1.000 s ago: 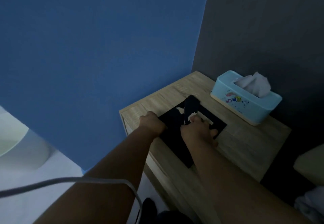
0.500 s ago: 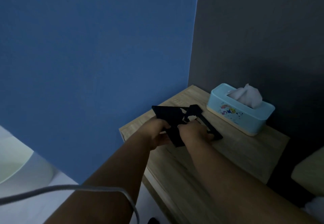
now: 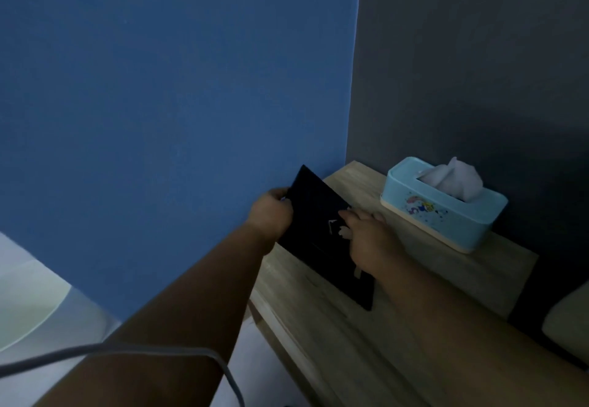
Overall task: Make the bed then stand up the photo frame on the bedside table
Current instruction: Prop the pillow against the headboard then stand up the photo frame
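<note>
The black photo frame point(image 3: 314, 218) is tilted up on its lower edge on the wooden bedside table point(image 3: 430, 279), its dark back facing me. My left hand point(image 3: 271, 213) grips the frame's upper left edge. My right hand point(image 3: 366, 237) is on the back of the frame, fingers at its stand flap, and covers the frame's right part. The picture side is hidden.
A light blue tissue box point(image 3: 443, 205) with a white tissue sticking out stands at the back right of the table. A blue wall lies to the left, a dark grey wall behind. A grey cable point(image 3: 127, 351) crosses my left forearm. White bedding point(image 3: 28, 298) shows at the lower left.
The frame lay flat on the table a second ago; both hands have lifted and tipped it up toward the blue wall. The view has shifted left.
</note>
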Demonstrator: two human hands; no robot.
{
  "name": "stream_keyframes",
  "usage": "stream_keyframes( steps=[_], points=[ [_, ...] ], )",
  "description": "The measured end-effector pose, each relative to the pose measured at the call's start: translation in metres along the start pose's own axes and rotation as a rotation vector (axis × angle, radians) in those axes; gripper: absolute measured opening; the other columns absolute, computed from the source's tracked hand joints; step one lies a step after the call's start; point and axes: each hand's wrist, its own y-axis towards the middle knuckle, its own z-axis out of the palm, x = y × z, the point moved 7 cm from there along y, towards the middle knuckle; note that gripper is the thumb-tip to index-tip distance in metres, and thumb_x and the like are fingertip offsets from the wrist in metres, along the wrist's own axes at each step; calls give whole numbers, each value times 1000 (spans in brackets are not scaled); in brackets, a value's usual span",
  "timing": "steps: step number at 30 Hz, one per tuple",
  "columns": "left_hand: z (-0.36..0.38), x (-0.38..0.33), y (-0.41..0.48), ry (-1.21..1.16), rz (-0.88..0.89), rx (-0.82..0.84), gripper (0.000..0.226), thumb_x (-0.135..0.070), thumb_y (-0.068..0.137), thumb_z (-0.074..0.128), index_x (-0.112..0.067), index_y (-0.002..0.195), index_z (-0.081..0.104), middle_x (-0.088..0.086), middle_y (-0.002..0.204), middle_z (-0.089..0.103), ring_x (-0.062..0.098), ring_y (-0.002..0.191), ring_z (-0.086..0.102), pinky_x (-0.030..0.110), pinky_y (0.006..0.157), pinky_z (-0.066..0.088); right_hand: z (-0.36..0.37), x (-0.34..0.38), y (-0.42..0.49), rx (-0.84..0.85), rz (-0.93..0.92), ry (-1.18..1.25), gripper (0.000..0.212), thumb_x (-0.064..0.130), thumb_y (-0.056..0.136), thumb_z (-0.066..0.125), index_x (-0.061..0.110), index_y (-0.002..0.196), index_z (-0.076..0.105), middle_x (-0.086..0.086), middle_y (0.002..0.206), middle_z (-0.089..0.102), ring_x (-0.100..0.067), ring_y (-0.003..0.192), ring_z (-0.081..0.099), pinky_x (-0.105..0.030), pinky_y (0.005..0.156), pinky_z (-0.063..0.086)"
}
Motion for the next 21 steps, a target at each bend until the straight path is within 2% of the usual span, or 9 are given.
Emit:
stream_keyframes(
  steps=[4,7,8,11,13,15,18,19,21],
  points=[
    [-8,-9,0,136,62,-29,39,-9,99,39,-10,136,51,15,129,60,29,109,62,38,97,52,5,3,-1,13,-106,-165,70,10,83,59,19,145,28,-3,150,36,-25,131,34,-38,102,33],
    [-11,-15,-3,265,110,-27,40,-8,99,38,-10,138,49,12,133,57,27,115,59,37,100,49,1,13,-1,-19,-203,-282,73,17,74,70,18,139,36,-6,138,47,-25,125,42,-38,99,35],
    [-12,-17,-4,304,118,-32,41,-8,99,38,-10,138,48,13,134,57,28,115,59,37,100,49,-2,18,-2,-51,-252,-346,75,20,68,76,18,135,43,-7,130,53,-27,119,48,-38,94,38],
    [-15,-20,-7,388,119,-67,42,-7,99,37,-11,140,45,13,137,55,28,118,57,33,101,47,-12,26,2,-138,-341,-464,82,29,29,91,19,107,68,-6,91,68,-26,84,62,-33,70,50],
    [-16,-23,-10,426,126,-89,43,-6,98,36,-11,140,46,13,137,54,27,120,55,27,98,46,-18,31,6,-157,-390,-508,82,33,22,91,18,101,73,-2,84,68,-23,78,63,-30,66,50],
    [-16,-25,-12,431,128,-98,42,-6,98,37,-10,138,47,13,136,55,27,119,55,26,96,45,-26,38,5,-148,-412,-547,79,32,33,91,17,108,71,-2,92,70,-23,85,64,-30,72,50],
    [-16,-27,-15,356,115,-107,42,-6,97,37,-9,136,49,14,130,59,29,112,59,31,95,50,-28,40,-3,-110,-405,-432,66,17,79,66,13,141,43,-10,137,50,-28,123,46,-36,102,34],
    [-15,-29,-16,321,110,-107,41,-7,96,37,-10,135,51,14,126,61,30,108,61,33,92,53,-27,37,-6,-130,-382,-375,66,14,84,59,14,145,35,-9,144,43,-28,129,39,-36,105,29],
    [-12,-33,-18,253,108,-96,39,-9,96,37,-10,131,54,13,120,64,30,103,64,37,90,55,-26,34,-14,-182,-340,-212,63,14,86,53,16,146,33,-5,146,41,-26,130,36,-35,107,29]
  ],
)
